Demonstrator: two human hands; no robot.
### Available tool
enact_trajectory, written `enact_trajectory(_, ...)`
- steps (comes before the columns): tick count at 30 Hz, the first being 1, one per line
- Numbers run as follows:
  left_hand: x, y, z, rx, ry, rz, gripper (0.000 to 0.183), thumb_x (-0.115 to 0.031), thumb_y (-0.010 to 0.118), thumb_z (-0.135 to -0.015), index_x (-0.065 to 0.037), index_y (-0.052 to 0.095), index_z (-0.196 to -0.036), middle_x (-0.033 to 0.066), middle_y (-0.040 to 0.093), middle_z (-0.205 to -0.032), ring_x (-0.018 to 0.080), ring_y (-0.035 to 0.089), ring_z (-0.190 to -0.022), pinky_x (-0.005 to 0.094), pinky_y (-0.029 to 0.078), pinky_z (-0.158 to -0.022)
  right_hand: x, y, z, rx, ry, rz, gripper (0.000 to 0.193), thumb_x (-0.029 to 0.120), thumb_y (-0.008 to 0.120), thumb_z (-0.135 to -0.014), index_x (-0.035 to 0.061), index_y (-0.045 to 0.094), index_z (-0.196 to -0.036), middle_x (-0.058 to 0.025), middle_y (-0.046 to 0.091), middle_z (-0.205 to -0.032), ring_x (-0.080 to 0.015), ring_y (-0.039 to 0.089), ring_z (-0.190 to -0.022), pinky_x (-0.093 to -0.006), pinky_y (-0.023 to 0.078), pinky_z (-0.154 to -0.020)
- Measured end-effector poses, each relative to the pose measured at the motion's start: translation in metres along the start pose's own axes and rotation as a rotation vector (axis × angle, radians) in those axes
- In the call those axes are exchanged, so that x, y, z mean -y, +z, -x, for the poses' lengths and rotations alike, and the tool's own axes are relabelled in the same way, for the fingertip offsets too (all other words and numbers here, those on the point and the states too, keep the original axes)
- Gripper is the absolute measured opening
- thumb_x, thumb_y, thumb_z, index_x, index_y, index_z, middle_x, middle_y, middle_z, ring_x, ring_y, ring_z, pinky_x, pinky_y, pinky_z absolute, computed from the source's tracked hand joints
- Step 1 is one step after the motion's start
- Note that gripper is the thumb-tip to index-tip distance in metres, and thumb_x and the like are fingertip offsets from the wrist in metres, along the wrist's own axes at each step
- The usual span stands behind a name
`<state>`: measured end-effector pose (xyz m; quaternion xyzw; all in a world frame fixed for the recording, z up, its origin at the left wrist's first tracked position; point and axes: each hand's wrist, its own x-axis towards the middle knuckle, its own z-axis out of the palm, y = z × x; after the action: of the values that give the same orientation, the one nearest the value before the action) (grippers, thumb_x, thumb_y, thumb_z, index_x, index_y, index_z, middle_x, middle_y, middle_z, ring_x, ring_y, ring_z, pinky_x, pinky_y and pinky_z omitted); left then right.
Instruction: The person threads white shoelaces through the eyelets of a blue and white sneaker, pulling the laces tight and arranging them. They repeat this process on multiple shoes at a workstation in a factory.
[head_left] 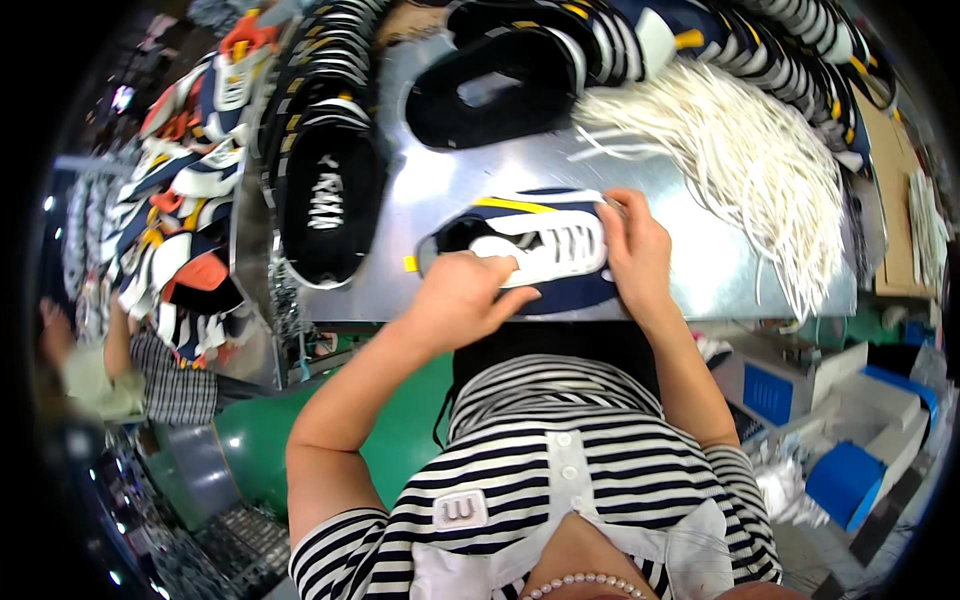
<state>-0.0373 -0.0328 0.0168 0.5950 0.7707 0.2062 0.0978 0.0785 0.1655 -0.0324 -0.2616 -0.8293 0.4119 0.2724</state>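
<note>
A shoe upper [572, 250] in navy and white, with a yellow stripe, lies flat near the front edge of a metal table. White lace rows cross its middle. My left hand [460, 298] is closed at its left end, fingers on the white tongue [528, 264] and thumb stuck out toward me. Around the right end my right hand [640, 250] grips the upper, its thumb and fingers bent over the edge. Part of the upper is hidden under both hands.
White shoelaces [740, 170] lie in a big heap at the back right. Black insole-like pieces and nested uppers [330, 190] line the left and back [495, 90]. More shoe uppers [190, 250] are piled on a rack at far left, near another person's arm [118, 340]. Blue and white bins [845, 480] stand lower right.
</note>
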Motion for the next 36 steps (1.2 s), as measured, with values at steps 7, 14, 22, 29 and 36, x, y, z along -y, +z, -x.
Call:
enact_trajectory(7,-0.043,0.068,0.094,-0.756,-0.432,0.589,0.047,0.001,0.070,-0.084,-0.001,0.044,-0.124,0.0187,0.049,-0.132,0.0314,0.052,-0.122,0.0394,0.048,-0.094,0.002,-0.016,0.008,0.087,0.107,-0.244,0.021,0.017,0.058,-0.096,0.0002,0.059,-0.108,-0.0048,0.060,-0.068,-0.0109,0.054,-0.061,-0.0270,0.043,-0.057)
enact_trajectory(14,-0.017,0.079,0.072,-0.222,0.155,2.582,0.038,-0.023,0.058,-0.098,-0.005,0.052,-0.130,0.0029,0.064,-0.099,0.0162,0.062,-0.096,0.0290,0.050,-0.078,0.018,-0.001,0.009,0.315,0.195,-0.645,0.016,0.016,0.056,-0.099,0.0035,0.061,-0.107,0.0013,0.057,-0.074,-0.0051,0.049,-0.064,-0.0200,0.038,-0.056)
enact_trajectory(22,-0.059,-0.055,0.072,-0.884,-0.398,0.701,0.027,-0.005,0.067,-0.086,0.004,0.061,-0.111,0.0129,0.067,-0.101,0.0234,0.065,-0.088,0.0340,0.049,-0.084,0.023,-0.009,0.009,0.383,0.344,-0.766,0.017,0.019,0.053,-0.101,0.0045,0.058,-0.109,0.0014,0.054,-0.070,-0.0031,0.039,-0.053,-0.0183,0.029,-0.048)
enact_trajectory(29,0.142,-0.034,0.013,-0.644,-0.800,-0.391,0.062,-0.038,0.062,-0.091,0.011,0.045,-0.124,0.0302,0.056,-0.112,0.0446,0.060,-0.100,0.0480,0.051,-0.082,-0.008,-0.010,0.012,0.335,0.436,-0.596,0.016,0.019,0.058,-0.098,0.0042,0.061,-0.105,0.0000,0.058,-0.072,-0.0045,0.047,-0.059,-0.0190,0.036,-0.052)
enact_trajectory(36,0.294,-0.078,0.004,-0.654,-0.488,-0.693,0.061,-0.041,0.060,-0.093,0.007,0.046,-0.128,0.0279,0.059,-0.116,0.0444,0.062,-0.095,0.0476,0.052,-0.079,-0.021,-0.038,-0.023,0.043,0.208,-0.065,0.019,0.017,0.071,-0.086,0.0034,0.067,-0.099,-0.0044,0.061,-0.067,-0.0078,0.048,-0.060,-0.0265,0.043,-0.058)
